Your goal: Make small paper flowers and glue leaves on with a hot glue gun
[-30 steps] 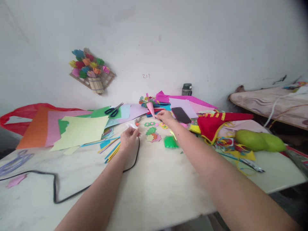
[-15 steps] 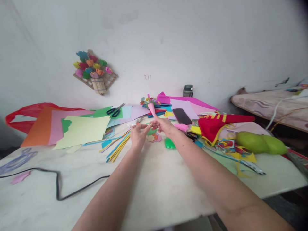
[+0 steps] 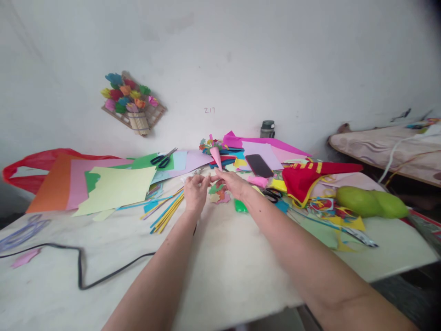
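Observation:
Over the middle of the table, my left hand (image 3: 195, 191) and my right hand (image 3: 232, 184) are held close together, fingertips nearly meeting. Both have bent, pinching fingers; whatever lies between them is too small to make out. Just below the fingertips lie cut paper flower shapes (image 3: 223, 198), green, cream and pink. Behind them is a pink paper cone (image 3: 216, 157), with a cluster of small colourful paper shapes (image 3: 211, 145) at its wide end. Yellow and blue paper sticks (image 3: 168, 212) lie left of my left hand. A green packet (image 3: 240, 206) is partly behind my right wrist.
Coloured sheets (image 3: 117, 188) and scissors (image 3: 164, 158) lie at left, with a black cable (image 3: 80, 266) in front. A phone (image 3: 259, 165), second scissors (image 3: 272, 196), red cloth (image 3: 301, 184) and green fruit (image 3: 370, 202) sit at right. A bottle (image 3: 267, 129) stands behind.
The small green piece seen between my fingertips is no longer visible there. My hands stay close together, with fingers slightly shifted. The whole view has moved a little.

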